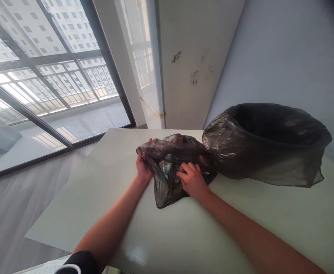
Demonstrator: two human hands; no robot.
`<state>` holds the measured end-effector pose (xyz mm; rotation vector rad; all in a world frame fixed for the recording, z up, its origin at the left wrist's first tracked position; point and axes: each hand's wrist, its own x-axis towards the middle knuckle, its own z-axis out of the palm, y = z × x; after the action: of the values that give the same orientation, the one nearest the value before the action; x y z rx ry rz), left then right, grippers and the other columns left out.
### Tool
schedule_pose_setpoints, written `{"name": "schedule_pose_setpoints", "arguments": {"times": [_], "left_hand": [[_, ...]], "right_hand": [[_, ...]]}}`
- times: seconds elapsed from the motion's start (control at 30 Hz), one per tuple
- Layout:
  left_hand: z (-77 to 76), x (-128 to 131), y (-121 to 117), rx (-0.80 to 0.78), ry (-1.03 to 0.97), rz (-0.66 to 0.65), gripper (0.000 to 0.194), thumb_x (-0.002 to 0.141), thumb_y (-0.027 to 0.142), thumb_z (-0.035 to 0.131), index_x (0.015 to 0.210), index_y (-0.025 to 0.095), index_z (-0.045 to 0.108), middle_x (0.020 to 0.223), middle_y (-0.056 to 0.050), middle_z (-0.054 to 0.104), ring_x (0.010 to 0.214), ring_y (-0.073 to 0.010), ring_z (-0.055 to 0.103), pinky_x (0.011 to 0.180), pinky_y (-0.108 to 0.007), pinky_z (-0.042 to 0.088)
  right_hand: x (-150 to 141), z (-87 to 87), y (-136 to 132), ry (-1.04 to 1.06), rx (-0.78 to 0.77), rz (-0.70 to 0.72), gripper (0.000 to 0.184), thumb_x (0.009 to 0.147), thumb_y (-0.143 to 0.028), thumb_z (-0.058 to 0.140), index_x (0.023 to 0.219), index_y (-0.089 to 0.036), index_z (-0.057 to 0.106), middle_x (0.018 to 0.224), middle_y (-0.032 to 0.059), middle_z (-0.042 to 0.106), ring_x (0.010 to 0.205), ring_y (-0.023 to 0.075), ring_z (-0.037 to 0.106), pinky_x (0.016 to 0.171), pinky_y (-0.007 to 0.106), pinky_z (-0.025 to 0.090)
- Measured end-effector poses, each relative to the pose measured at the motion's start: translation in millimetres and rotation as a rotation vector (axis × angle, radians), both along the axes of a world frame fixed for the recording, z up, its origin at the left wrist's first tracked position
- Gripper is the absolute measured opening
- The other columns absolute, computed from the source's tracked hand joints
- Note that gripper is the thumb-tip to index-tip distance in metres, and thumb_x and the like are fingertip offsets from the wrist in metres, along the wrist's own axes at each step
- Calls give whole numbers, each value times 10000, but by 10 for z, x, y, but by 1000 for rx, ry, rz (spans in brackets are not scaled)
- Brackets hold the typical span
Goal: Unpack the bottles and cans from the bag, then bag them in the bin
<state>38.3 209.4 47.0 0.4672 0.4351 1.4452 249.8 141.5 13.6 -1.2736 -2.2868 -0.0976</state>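
A small dark plastic bag (174,156) with rubbish inside lies on the pale floor (184,228). My left hand (142,165) grips the bag's left edge, fingers curled round the plastic. On the bag's front, my right hand (192,179) has its fingers bent and pinching the plastic near a shiny item inside. Just right of the small bag, touching it, stands a bin lined with a large black bag (266,140), its mouth open.
A big window (47,76) with dark frames fills the left. A white refrigerator (190,64) with brown stains stands behind the bags. A pale wall (283,53) rises at the right behind the bin.
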Motion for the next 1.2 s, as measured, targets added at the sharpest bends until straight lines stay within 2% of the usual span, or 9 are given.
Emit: {"name": "schedule_pose_setpoints", "arguments": {"times": [0.33, 0.47, 0.7, 0.93, 1.0, 1.07, 1.13, 1.2], "left_hand": [[-11, -1, 0, 16, -19, 5, 558, 1018, 569, 505, 1479, 264, 582, 1505, -90, 608, 1464, -323, 495, 1233, -506, 389], [-38, -17, 30, -22, -52, 22, 510, 1044, 527, 475, 1408, 210, 639, 1423, -106, 670, 1427, -303, 540, 1214, -470, 420], [-81, -25, 61, -1, -108, -4, 467, 1042, 543, 483, 1323, 226, 679, 1433, -90, 665, 1449, -257, 518, 1193, -419, 441], [-67, -23, 60, -9, -83, 19, 460, 1032, 547, 497, 1321, 240, 680, 1418, -89, 674, 1441, -284, 525, 1186, -464, 447], [-54, -19, 55, -2, -87, 12, 467, 1038, 544, 483, 1323, 232, 681, 1412, -93, 678, 1439, -285, 528, 1189, -462, 444], [-40, -15, 47, 2, -94, 3, 487, 1044, 545, 469, 1322, 207, 683, 1418, -103, 673, 1441, -275, 525, 1196, -431, 438], [-26, -9, 39, 0, -101, -3, 507, 1049, 542, 456, 1323, 180, 682, 1428, -114, 665, 1443, -264, 522, 1203, -395, 429], [-16, -6, 33, -2, -103, -2, 511, 1049, 540, 457, 1343, 181, 671, 1426, -115, 667, 1441, -266, 524, 1210, -400, 423]], "right_hand": [[0, 1, 3, 37, 13, 14, 235, 775, 45, 637, 806, -182, 689, 935, 48, 603, 897, 197, 426, 775, 353, 255], [0, 20, 0, 37, 10, 10, 231, 779, 43, 633, 799, -181, 683, 941, 50, 606, 901, 197, 428, 785, 352, 259], [6, 1, 5, 32, 17, 5, 232, 763, 40, 633, 785, -189, 662, 942, 39, 594, 895, 195, 418, 786, 349, 260], [9, -1, 8, 17, -10, 7, 208, 787, 18, 642, 791, -187, 676, 961, 47, 608, 909, 200, 431, 787, 357, 266], [2, 4, 5, 27, -16, 3, 237, 803, 20, 629, 854, -196, 713, 966, 51, 618, 914, 204, 441, 796, 360, 275], [-7, 10, -1, 47, -14, -5, 351, 822, 21, 611, 1042, -215, 749, 979, 55, 630, 920, 211, 450, 810, 364, 289], [-14, 16, -9, 50, -10, -16, 521, 830, 24, 591, 1273, -225, 705, 991, 59, 636, 924, 220, 454, 825, 369, 301], [-18, 22, -16, 32, -4, -24, 620, 823, 30, 576, 1386, -220, 648, 987, 64, 636, 918, 227, 451, 826, 373, 308]]}}
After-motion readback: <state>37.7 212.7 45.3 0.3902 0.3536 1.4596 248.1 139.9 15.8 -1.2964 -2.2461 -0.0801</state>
